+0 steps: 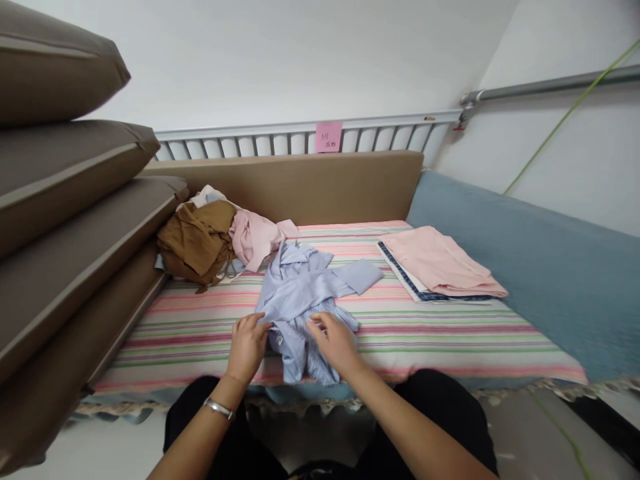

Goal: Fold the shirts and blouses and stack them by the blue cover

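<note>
A light blue striped shirt (313,290) lies crumpled on the striped cloth in front of me, one sleeve stretched to the right. At its lower left edge is my left hand (249,343), fingers apart, the fingertips touching the fabric. My right hand (334,340) rests over the lower right part of the shirt, its fingers loosely bent with a gap between thumb and forefinger. I see no fabric gripped in either hand. A silver bracelet (219,408) circles my left wrist.
At left, a brown garment (200,240) and a pink garment (255,237) lie heaped beside stacked brown cushions (75,220). A folded pile topped by pink clothing (437,260) sits at right on the striped cloth (450,337). Behind stand a brown backrest (325,187) and a radiator (250,143).
</note>
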Motion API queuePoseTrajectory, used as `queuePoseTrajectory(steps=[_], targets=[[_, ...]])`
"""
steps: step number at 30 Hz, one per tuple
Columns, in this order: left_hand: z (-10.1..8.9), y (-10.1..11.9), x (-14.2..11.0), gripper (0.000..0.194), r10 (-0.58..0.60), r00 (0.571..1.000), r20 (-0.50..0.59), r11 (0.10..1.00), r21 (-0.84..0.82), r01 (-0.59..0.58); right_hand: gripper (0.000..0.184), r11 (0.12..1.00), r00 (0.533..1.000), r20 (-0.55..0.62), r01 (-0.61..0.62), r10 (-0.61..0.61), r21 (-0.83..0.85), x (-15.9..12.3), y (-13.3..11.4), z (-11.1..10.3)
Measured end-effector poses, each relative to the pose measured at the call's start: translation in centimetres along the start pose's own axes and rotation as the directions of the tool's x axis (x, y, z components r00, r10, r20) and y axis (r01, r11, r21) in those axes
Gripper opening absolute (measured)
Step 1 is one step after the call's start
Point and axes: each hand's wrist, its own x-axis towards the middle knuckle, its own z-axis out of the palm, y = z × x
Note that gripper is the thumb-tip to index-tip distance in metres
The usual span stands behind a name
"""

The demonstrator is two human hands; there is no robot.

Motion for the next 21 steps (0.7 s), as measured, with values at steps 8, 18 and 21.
queuePoseTrajectory(steps=[8, 18, 21], targets=[[-1.4, 1.1, 0.6, 0.023, 0.092, 0.996, 0.001, 0.996, 0.022, -0.092, 0.023, 0.810, 0.996, 0.088, 0.074, -0.028, -0.582, -1.8, -3.5, 3.0], [-2.5, -0.7, 1.1, 0.024, 0.052, 0.999, -0.016, 0.997, 0.065, -0.051, 0.011, 0.993, 0.990, 0.083, -0.114, 0.111, 0.033, -1.6, -0.4, 1.7], [-2.6, -0.9, 1.5, 0.024, -0.032, 0.998, -0.060, 0.999, 0.017, 0.033, 0.013, 0.734, 0.909, 0.284, -0.415, 0.305, 0.538, -1.6, 0.2, 2.2]])
